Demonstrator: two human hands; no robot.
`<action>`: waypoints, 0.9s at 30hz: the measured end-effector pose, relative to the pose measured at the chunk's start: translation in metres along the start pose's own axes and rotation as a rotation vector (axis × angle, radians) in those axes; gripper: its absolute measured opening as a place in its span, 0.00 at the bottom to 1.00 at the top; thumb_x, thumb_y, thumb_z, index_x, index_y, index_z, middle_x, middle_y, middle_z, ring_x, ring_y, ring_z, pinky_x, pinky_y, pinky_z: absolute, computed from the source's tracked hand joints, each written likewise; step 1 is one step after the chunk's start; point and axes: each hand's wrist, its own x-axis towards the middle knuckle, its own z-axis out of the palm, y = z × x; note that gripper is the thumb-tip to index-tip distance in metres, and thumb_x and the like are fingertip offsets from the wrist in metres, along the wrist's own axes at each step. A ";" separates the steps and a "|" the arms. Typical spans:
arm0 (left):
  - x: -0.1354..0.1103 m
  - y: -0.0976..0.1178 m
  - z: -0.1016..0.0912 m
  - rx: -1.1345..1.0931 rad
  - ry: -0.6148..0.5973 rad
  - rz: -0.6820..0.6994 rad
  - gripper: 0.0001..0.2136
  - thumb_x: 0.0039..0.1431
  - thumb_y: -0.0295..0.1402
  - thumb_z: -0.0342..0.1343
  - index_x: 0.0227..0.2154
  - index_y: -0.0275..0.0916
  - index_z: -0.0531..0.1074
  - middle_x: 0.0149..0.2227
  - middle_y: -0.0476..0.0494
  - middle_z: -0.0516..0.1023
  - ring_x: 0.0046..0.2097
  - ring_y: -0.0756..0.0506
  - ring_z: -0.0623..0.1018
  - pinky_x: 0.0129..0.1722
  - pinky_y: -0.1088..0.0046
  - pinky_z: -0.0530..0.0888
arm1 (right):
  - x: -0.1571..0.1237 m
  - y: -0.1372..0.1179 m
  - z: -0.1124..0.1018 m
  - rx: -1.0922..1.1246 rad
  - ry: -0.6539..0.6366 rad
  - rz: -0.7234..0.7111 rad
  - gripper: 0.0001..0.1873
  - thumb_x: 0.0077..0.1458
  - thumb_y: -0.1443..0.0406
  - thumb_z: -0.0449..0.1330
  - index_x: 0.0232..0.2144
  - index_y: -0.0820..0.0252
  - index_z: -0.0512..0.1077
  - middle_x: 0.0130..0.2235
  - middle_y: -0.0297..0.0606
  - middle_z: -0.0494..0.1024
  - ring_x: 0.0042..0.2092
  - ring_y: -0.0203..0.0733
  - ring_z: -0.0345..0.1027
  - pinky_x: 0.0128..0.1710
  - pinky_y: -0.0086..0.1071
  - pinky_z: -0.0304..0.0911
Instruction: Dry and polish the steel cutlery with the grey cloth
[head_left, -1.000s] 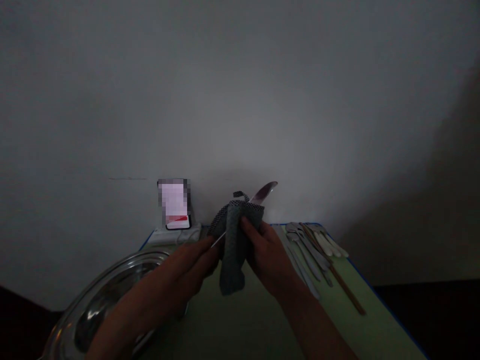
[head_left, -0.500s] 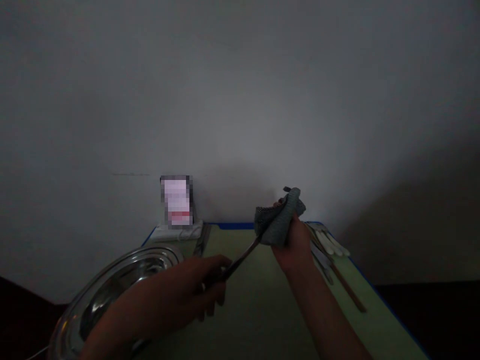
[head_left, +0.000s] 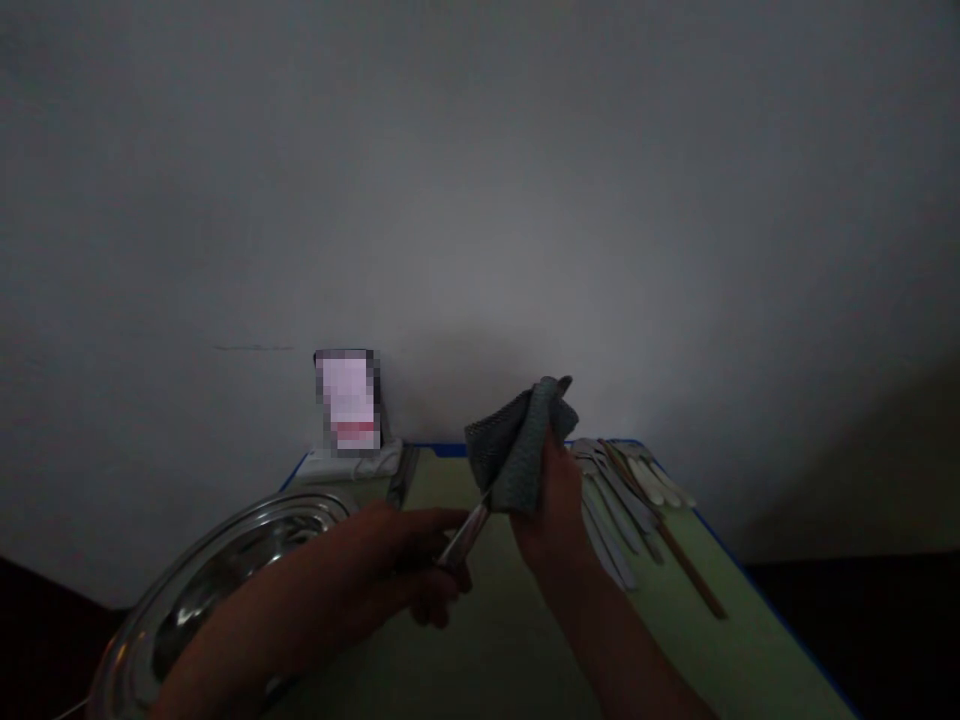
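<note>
My left hand (head_left: 409, 570) grips the handle end of a metal table knife (head_left: 466, 535), which slants up and to the right. A folded grey textured cloth (head_left: 517, 450) is wrapped around the knife's middle. The rounded tip pokes out above the cloth, and the rest of the blade is hidden. My right hand (head_left: 551, 500) is closed around the cloth, with its fingers mostly behind the fabric.
A large shiny metal bowl (head_left: 202, 550) stands at the left, partly behind my left forearm. Several metal utensils (head_left: 622, 510), brown chopsticks (head_left: 694, 570) and white-handled pieces (head_left: 660, 483) lie on the right of the green table (head_left: 480, 650). A phone with a blurred screen (head_left: 349, 400) leans on the wall.
My right hand and the cloth have moved left and slightly nearer along the knife, closer to my left hand. More utensils on the right have come into view.
</note>
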 end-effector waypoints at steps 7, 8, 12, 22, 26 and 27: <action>0.004 0.002 0.001 0.159 0.167 -0.072 0.08 0.58 0.33 0.42 0.29 0.38 0.66 0.25 0.50 0.74 0.26 0.51 0.74 0.26 0.77 0.69 | -0.014 0.020 0.011 -0.057 -0.021 0.157 0.20 0.45 0.49 0.58 0.27 0.61 0.69 0.25 0.33 0.73 0.29 0.37 0.68 0.27 0.29 0.62; 0.004 0.002 0.002 0.181 0.175 -0.091 0.08 0.57 0.33 0.43 0.30 0.38 0.66 0.25 0.50 0.74 0.26 0.51 0.74 0.26 0.77 0.69 | -0.012 0.021 0.011 -0.053 -0.020 0.168 0.21 0.45 0.48 0.58 0.29 0.61 0.70 0.28 0.34 0.74 0.31 0.37 0.69 0.29 0.30 0.63; 0.000 -0.002 0.002 0.252 0.136 -0.174 0.08 0.56 0.32 0.44 0.31 0.38 0.68 0.27 0.49 0.75 0.28 0.50 0.74 0.27 0.77 0.67 | 0.000 0.014 0.005 0.026 0.000 0.162 0.20 0.46 0.51 0.58 0.34 0.60 0.71 0.34 0.35 0.76 0.36 0.38 0.70 0.35 0.31 0.65; -0.011 -0.007 -0.002 0.228 0.081 -0.185 0.12 0.58 0.40 0.48 0.41 0.44 0.71 0.37 0.49 0.78 0.38 0.47 0.76 0.36 0.74 0.69 | 0.031 -0.028 -0.014 0.386 0.037 0.037 0.13 0.50 0.57 0.57 0.19 0.56 0.65 0.19 0.24 0.69 0.22 0.30 0.64 0.26 0.26 0.63; -0.013 -0.005 -0.002 0.146 0.076 -0.213 0.17 0.56 0.44 0.50 0.47 0.45 0.70 0.40 0.48 0.77 0.40 0.46 0.76 0.40 0.73 0.70 | 0.030 -0.034 -0.020 0.408 -0.184 -0.001 0.19 0.50 0.53 0.55 0.16 0.57 0.58 0.15 0.22 0.58 0.16 0.26 0.51 0.17 0.23 0.52; -0.013 -0.005 -0.001 0.143 0.066 -0.217 0.18 0.55 0.44 0.51 0.46 0.45 0.70 0.40 0.47 0.77 0.40 0.46 0.76 0.40 0.72 0.70 | 0.030 -0.035 -0.020 0.387 -0.190 -0.019 0.19 0.50 0.53 0.56 0.17 0.57 0.57 0.15 0.22 0.56 0.16 0.26 0.49 0.16 0.22 0.50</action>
